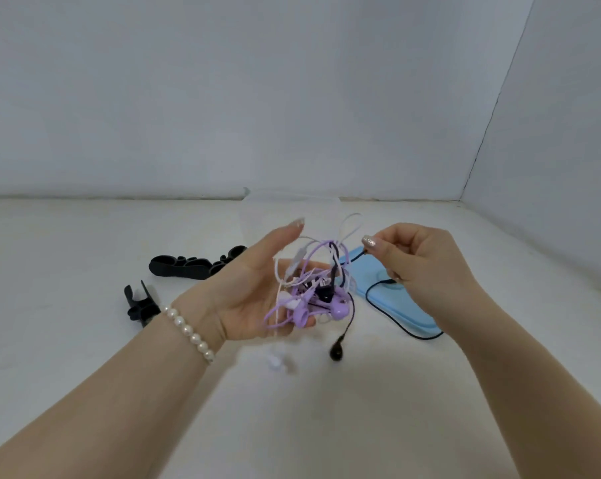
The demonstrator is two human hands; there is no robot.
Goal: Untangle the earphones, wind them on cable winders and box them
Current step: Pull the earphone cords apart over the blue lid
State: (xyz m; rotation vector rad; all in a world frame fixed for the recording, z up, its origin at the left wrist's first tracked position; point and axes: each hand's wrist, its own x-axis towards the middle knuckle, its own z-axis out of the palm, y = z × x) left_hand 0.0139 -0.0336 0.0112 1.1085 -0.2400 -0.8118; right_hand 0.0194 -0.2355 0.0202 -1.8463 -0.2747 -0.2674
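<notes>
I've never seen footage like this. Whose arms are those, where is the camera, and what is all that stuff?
There is no machine here. A person wears a wide-angle camera on the head, so you look down along their own two arms. The left hand, with a pearl bracelet at the wrist, lies palm up and carries a tangle of earphones with purple, white and black cords. The right hand pinches a black cable leading out of that tangle, and a black earbud dangles below. On the pale table lie two black cable winders to the left and a light blue flat case to the right, partly behind the hands. Something small and white below the tangle is too blurred to name.
</notes>
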